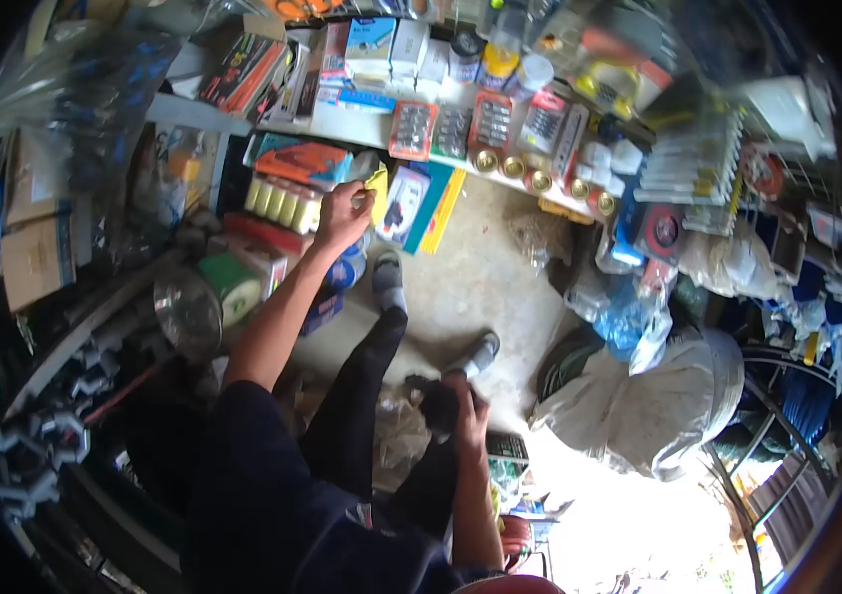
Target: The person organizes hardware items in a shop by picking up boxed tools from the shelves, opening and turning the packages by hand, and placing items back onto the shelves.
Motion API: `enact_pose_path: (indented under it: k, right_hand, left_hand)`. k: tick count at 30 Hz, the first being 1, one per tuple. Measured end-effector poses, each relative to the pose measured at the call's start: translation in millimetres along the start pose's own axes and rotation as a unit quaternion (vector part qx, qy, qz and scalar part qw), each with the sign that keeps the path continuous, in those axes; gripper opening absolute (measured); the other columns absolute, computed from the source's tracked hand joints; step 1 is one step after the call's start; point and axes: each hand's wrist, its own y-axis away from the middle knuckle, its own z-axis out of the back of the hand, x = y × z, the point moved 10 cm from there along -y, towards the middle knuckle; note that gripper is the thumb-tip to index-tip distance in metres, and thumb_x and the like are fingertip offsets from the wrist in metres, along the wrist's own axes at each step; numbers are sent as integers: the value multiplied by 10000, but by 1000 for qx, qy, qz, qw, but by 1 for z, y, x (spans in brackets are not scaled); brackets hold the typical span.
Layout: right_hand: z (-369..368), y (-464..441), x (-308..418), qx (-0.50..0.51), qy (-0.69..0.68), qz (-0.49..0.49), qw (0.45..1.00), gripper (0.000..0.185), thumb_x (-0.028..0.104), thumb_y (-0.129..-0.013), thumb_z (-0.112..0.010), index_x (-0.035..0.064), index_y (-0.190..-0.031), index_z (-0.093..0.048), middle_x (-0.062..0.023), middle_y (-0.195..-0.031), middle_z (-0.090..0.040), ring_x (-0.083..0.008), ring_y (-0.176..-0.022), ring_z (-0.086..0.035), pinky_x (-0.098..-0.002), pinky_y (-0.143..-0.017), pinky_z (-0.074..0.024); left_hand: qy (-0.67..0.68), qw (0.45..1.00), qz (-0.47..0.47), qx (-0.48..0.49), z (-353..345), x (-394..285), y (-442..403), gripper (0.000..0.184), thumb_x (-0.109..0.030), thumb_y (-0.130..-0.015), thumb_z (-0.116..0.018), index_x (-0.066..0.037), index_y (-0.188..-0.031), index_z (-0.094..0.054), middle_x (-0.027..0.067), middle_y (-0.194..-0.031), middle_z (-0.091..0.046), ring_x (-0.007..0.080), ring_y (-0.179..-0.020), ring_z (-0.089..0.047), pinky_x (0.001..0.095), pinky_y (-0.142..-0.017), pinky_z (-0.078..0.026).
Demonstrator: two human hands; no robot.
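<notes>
Here, curled fingers (353,205) on yellow item (379,188)

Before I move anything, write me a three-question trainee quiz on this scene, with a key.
1. Multiple choice: what colour is the thin item held in the left hand?
A) blue
B) yellow
C) black

2. True or false: the right hand holds a dark item.

3. Fill in one word: the white sheeting lies on the person's ____ side.

Key: 1 B, yellow; 2 true; 3 right.
</notes>
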Motion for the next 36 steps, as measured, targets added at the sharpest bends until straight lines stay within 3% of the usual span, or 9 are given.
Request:
enact_pose_path:
  k: [4, 8, 9, 16, 19, 22, 26, 30, 36]
  right_hand:
    - [41, 23, 71, -76, 61, 76, 992, 624, 166, -835, -819, 43, -1387, -557, -156, -1203, -675, -248, -1082, -670, -377, -936, -525]
    - [60, 71, 150, -9, 234, 168, 957, 996, 330, -716, -919, 58, -1525, -408, -184, -1259, -662, -348, -1178, -653, -441, -949, -537]
    - [66, 79, 144, 27, 168, 129, 977, 912, 306, -734, -895, 35, -1489, -461, -200, -1159, -694, -339, -1118, -685, -420, -944, -541]
    - [155, 169, 154, 31, -269, 132, 954, 390, 211, -1013, -449, -36, -1292, -566, -165, -1082, -692, -220, -995, -684, -368, -882, -550]
    - [160, 210, 179, 115, -506, 94, 850, 430, 293, -1065, -420, -29, -1322, -542, -164, -1156, -667, -229, -1056, -663, -373, -934, -527]
    - [169, 222, 194, 98, -588, 108, 795, 518, 424, -1090, -411, -18, -1335, -523, -156, -1231, -639, -226, -1112, -630, -374, -993, -502]
    - [205, 237, 229, 8, -447, 227, 865, 637, 569, -1074, -368, -5, -1297, -531, -190, -1472, -508, -194, -1107, -604, -389, -1026, -494]
    - [226, 245, 243, 48, -470, 272, 838, 666, 590, -1069, -351, -14, -1281, -537, -209, -1469, -511, -235, -1096, -648, -409, -961, -545]
    - [217, 273, 281, 139, -483, 299, 811, 782, 663, -1049, -273, 19, -1460, -443, -194, -1457, -511, -330, -1269, -587, -482, -1106, -445]
  left_hand:
    - [108, 987, 88, 77, 8, -123, 112, 158, -116, -935, -707, 37, -973, -690, 132, -850, -737, 168, -810, -717, 305, -690, -521]
    - [17, 990, -74, 120, 15, -300, 203, 132, -147, -849, -761, -31, -901, -727, 75, -784, -727, 225, -752, -712, 373, -679, -502]
    - [33, 984, -157, 78, 18, -343, 225, 135, -106, -826, -788, 3, -825, -709, 129, -735, -705, 276, -629, -703, 371, -610, -521]
    - [148, 947, -179, 222, 25, -483, 332, 562, -215, -796, -872, -22, -1280, -663, 206, -1266, -658, 318, -1234, -609, 428, -1046, -465]
    - [101, 949, -213, 210, 40, -520, 378, 1078, -284, -755, -918, 6, -1565, -269, 285, -1609, -242, 414, -1462, -348, 466, -1165, -368]
    - [251, 925, -120, 261, 2, -518, 422, 1089, -262, -772, -910, 12, -1574, -227, 287, -1595, -253, 405, -1480, -320, 460, -1162, -365]
    - [185, 951, -133, 209, 10, -520, 423, 650, -141, -872, -801, 22, -1420, -494, 205, -1268, -602, 312, -1197, -618, 385, -1028, -478]
    - [166, 934, -246, 199, 63, -541, 406, 276, -83, -881, -653, 30, -1131, -627, 189, -1020, -636, 340, -941, -649, 385, -839, -501]
    - [247, 890, -370, 95, 136, -650, 374, 319, -131, -953, -601, 24, -1231, -629, 215, -1337, -571, 352, -1233, -570, 434, -1045, -447]
